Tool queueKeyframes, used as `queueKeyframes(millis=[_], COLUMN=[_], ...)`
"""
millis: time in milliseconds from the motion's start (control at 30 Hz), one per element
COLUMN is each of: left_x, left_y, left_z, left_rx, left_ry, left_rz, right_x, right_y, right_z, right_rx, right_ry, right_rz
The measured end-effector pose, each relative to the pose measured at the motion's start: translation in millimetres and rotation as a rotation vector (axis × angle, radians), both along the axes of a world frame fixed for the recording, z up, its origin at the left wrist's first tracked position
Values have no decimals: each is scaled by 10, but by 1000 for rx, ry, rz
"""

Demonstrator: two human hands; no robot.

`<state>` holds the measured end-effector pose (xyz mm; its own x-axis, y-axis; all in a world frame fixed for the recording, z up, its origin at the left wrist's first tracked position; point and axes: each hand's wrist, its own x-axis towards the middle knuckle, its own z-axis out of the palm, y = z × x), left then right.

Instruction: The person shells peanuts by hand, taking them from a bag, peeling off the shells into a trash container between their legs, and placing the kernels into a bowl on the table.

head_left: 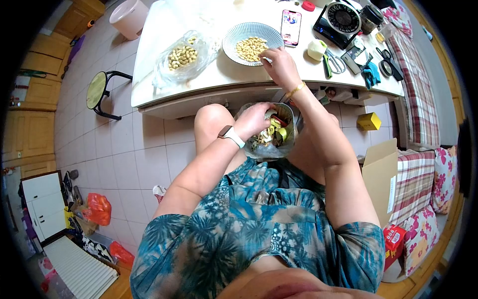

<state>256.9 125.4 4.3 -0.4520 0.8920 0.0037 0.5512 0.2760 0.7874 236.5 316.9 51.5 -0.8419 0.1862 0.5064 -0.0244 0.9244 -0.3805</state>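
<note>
Two hands, well apart: right hand (277,64) at the rim of the bowl (259,31) of pale nuts (250,48), upper middle, left hand (254,119) over the bin (271,151), mid-frame; can't tell if either's gripping anything. Knocking that rim could scatter nuts, and a loose pinch might drop one into the peelings (281,134).

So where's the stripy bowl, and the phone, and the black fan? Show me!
Stripy bowl (251,29): head view, on its bare inner wall.
Phone (291,28): head view, on its screen.
Black fan (344,18): head view, on its round grille.
</note>
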Motion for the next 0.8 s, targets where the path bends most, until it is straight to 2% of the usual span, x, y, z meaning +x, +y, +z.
queueKeyframes(millis=[167,233,300,367,500,567,700,733,767,800], left_x=[-40,-32,-74,-121,-454,-739,-1616,-1772,-1853,-1914], left_y=[6,-40,-66,-123,-348,-534,-889,-973,-1050,-1114], left_z=[-15,87,116,290,510,602,203,29,-96,-200], left_rx=[-45,99,180,316,433,355,204,213,212,104], left_ry=[-148,110,154,-9,-29,192,536,648,650,670], left_rz=[2,137,176,296,422,538,798,785,787,721], right_x=[562,796,971,1111,1080,1030,986,987,986,988], right_y=[-312,-355,-396,-423,-409,-417,-475,-489,-493,-493], right_z=[70,-11,-123,-223,-291,-350,-376,-386,-403,-427], right_rx=[-47,-95,-138,-457,-305,-283,-267,-261,-263,-255], right_ry=[134,121,110,-133,-147,-148,-222,-239,-237,-242], right_rz=[136,111,79,-41,66,82,129,151,154,179])
